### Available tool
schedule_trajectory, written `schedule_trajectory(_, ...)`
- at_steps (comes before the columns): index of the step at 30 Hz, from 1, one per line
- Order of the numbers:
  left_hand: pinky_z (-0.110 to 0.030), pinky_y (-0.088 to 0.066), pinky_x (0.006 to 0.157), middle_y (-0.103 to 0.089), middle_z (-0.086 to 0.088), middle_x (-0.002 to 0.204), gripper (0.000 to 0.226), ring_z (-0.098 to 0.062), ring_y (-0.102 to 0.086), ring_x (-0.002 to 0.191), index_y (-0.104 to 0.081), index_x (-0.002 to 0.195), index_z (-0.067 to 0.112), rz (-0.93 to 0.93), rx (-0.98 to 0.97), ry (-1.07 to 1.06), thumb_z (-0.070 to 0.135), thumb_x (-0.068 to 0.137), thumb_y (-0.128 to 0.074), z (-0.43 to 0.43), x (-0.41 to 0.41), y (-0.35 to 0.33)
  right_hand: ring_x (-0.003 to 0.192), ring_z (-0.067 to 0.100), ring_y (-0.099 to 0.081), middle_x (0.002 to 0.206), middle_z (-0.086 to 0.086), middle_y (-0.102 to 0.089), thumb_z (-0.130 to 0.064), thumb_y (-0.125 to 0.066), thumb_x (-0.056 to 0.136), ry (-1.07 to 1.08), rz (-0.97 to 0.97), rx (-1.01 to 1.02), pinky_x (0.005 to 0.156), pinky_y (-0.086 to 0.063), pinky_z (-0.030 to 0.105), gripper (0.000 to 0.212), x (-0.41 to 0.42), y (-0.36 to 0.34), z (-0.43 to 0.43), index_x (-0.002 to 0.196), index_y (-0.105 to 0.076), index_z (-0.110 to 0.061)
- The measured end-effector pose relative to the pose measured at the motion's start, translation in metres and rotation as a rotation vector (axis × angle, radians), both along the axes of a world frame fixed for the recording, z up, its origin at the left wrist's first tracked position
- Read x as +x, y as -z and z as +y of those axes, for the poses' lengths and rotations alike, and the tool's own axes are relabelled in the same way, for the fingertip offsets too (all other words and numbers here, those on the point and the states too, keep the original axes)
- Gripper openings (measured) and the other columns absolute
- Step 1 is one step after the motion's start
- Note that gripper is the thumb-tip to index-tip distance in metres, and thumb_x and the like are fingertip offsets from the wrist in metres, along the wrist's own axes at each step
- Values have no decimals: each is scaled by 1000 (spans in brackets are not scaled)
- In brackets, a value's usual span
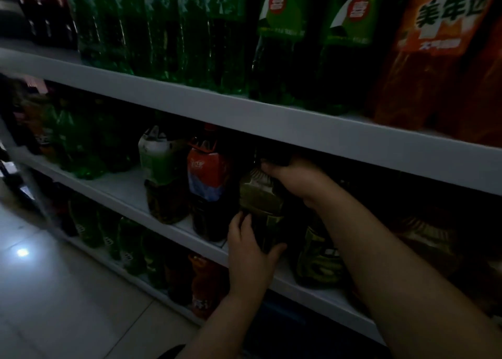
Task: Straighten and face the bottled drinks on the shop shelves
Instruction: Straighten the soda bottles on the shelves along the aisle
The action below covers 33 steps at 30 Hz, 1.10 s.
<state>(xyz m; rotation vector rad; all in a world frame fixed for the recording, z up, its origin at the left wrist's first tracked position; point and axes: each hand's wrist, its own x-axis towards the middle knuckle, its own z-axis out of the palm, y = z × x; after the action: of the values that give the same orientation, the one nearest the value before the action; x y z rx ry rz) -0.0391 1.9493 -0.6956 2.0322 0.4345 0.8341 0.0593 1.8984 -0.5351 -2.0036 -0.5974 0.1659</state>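
The bottle (260,198) stands at the front of the middle shelf (122,187), just beside a cola (209,185). The left hand (248,246) curls its fingers round the bottle's lower body. The right hand (293,178) grasps its shoulder (cap lost in shadow). Best to turn it upright on its base until the label faces out.

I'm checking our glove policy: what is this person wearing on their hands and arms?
Nothing visible: left hand and right hand are ungloved, both forearms bare, with no sleeve, watch or bracelet in view. Dim light could hide a thin ring.
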Motion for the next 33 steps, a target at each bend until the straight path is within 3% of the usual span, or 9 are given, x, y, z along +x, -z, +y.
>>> schedule_trajectory(5, -31, -35, 105, -28, 5, 149, 110, -5, -34, 129, -17, 149, 27, -9, -34, 106, 51, 63, -81, 7, 10, 3, 99, 18, -59, 118, 1, -62, -55, -67, 76, 64, -136, -85, 78, -42, 24, 57, 5, 11, 0, 122, -58, -23)
schedule_trajectory(10, -21, -35, 94, -34, 14, 140, 122, 6, -36, 118, -16, 145, 36, -6, -88, 136, 60, 48, -84, 14, 25, 8, 91, 16, -57, 116, -1, -63, -72, -61, 69, 159, -286, -225, 70, -36, 23, 67, 5, 12, 4, 120, -58, -29)
schedule_trajectory(14, -5, -40, 79, -51, 27, 117, 103, 11, -53, 103, -29, 126, 47, -5, -194, 192, 54, 40, -87, 31, 32, 8, 107, 19, -56, 121, -3, -60, -61, -60, 78, 22, -259, -218, 74, -37, 22, 54, 4, 0, 2, 124, -54, -33)
schedule_trajectory(17, -16, -48, 84, -59, 24, 114, 101, 10, -57, 103, -38, 123, 43, 48, -238, 330, 46, 38, -93, 59, 31, 6, 100, 20, -59, 99, -2, -61, -42, -59, 85, -57, -245, -216, 66, -41, 21, 25, 4, -4, -2, 108, -60, -30)
schedule_trajectory(20, -13, -49, 83, -62, 27, 115, 95, 8, -57, 107, -40, 122, 49, 138, -230, 489, 42, 43, -94, 85, 26, -4, 103, 18, -55, 119, 3, -59, -44, -61, 86, -97, -261, -240, 75, -37, 23, 40, 8, -2, -5, 121, -57, -27)
schedule_trajectory(22, -8, -47, 81, -59, 34, 116, 91, 9, -56, 109, -38, 123, 53, 177, -245, 527, 42, 50, -91, 93, 21, -8, 97, 14, -52, 123, 0, -58, -50, -63, 83, -97, -253, -214, 69, -35, 20, 49, 11, 1, -6, 125, -54, -28)
schedule_trajectory(24, -9, -46, 86, -54, 38, 120, 94, 11, -52, 113, -31, 129, 57, 180, -256, 506, 46, 55, -88, 90, 16, -7, 95, 12, -52, 123, -1, -58, -54, -64, 79, -69, -243, -206, 67, -36, 19, 54, 13, 3, -7, 125, -53, -29)
schedule_trajectory(28, -8, -45, 85, -46, 37, 128, 119, 10, -48, 118, -12, 139, 59, 84, -254, 409, 46, 52, -91, 60, 19, -2, 115, 25, -52, 131, 4, -54, -62, -58, 79, -17, -266, -304, 92, -41, 29, 64, 13, 8, -6, 131, -48, -26)
schedule_trajectory(33, -11, -45, 89, -50, 31, 126, 117, 4, -50, 118, -21, 134, 52, 10, -217, 353, 43, 42, -93, 60, 37, -3, 112, 22, -53, 128, 3, -54, -66, -52, 82, 52, -263, -339, 86, -38, 27, 63, 5, 7, -5, 129, -48, -24)
